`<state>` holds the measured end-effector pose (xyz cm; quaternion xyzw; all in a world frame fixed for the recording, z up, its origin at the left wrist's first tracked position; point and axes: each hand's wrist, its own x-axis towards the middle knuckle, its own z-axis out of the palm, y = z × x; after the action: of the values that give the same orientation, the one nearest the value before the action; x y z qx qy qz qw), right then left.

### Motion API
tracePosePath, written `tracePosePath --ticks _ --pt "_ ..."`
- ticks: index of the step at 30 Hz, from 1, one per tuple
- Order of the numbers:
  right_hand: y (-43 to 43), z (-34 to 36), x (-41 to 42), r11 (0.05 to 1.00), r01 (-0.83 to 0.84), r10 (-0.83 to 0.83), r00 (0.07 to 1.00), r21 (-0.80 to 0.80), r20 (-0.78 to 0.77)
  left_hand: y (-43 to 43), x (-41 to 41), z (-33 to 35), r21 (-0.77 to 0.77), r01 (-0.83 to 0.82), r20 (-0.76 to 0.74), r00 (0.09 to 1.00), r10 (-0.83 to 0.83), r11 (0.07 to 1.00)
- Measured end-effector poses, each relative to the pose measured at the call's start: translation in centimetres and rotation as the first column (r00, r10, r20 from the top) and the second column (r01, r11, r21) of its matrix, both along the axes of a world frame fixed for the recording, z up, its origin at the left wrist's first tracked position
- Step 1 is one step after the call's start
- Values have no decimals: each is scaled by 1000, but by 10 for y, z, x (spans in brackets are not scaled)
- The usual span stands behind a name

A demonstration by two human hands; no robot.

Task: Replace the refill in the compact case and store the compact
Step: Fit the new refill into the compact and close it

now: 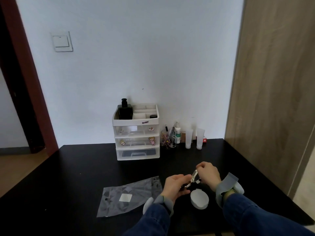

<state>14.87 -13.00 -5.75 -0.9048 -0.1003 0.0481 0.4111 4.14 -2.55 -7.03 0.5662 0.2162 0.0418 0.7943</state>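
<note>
The compact case [192,180] is a shiny silver round case, hinged open, held just above the black table [76,167]. My left hand [176,186] grips its lower half from the left. My right hand [208,173] holds the raised lid from the right. A white round refill [199,199] lies on the table just below the hands. The inside of the case is hidden by my fingers.
A clear plastic bag [129,197] with a white label lies left of my hands. A three-drawer white organizer [137,142] stands at the back with a black bottle [125,109] on top. A pen cup [167,139], small bottle and two white tubes [194,138] stand beside it.
</note>
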Motion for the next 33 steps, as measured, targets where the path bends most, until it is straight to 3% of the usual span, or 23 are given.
tracePosePath --ticks 11,23,29,33 --pt "10 8 -6 997 -77 77 994 -11 78 6 2 -1 -204 -101 -34 995 96 974" --pt "12 11 -12 987 -46 74 981 -157 177 7 8 -7 -104 -61 -71 996 54 993" --pt "20 7 -30 963 -190 213 971 -191 106 12 5 -6 -420 -108 -44 994 99 901" --pt "22 -3 -43 929 -341 352 934 -141 61 16 1 -7 -476 -75 -15 997 77 876"
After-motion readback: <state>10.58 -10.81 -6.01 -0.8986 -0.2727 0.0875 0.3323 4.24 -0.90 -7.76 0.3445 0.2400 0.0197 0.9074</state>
